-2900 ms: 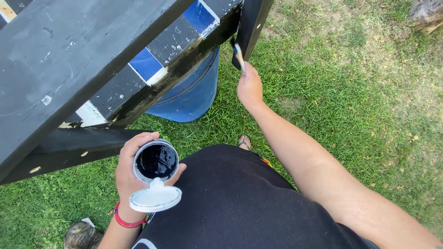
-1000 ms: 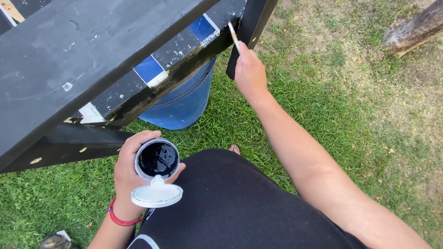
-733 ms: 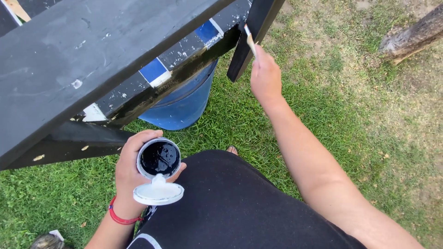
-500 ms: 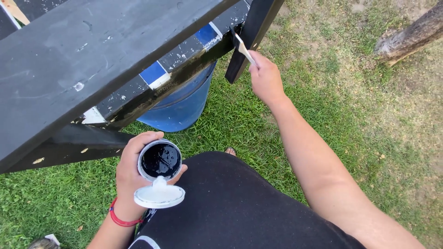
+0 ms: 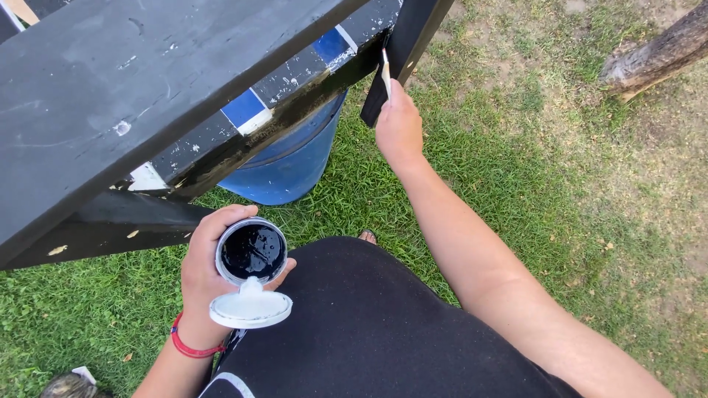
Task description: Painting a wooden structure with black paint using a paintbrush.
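So our right hand [image 5: 399,127] has slid back down from where it was half a second ago, and the thin paintbrush [image 5: 385,68] pinched in its fingers now sits with its tip against the black post [image 5: 402,44], lower than at the top of the last stroke. Looks to us like another pass down the same edge. Our left hand [image 5: 203,276] hasn't budged, fingers wrapped around the open jar of black paint [image 5: 251,252], its white lid [image 5: 249,309] flipped toward us. The blue barrel [image 5: 291,158] stands on the grass [image 5: 516,177] under the black bench [image 5: 133,96]
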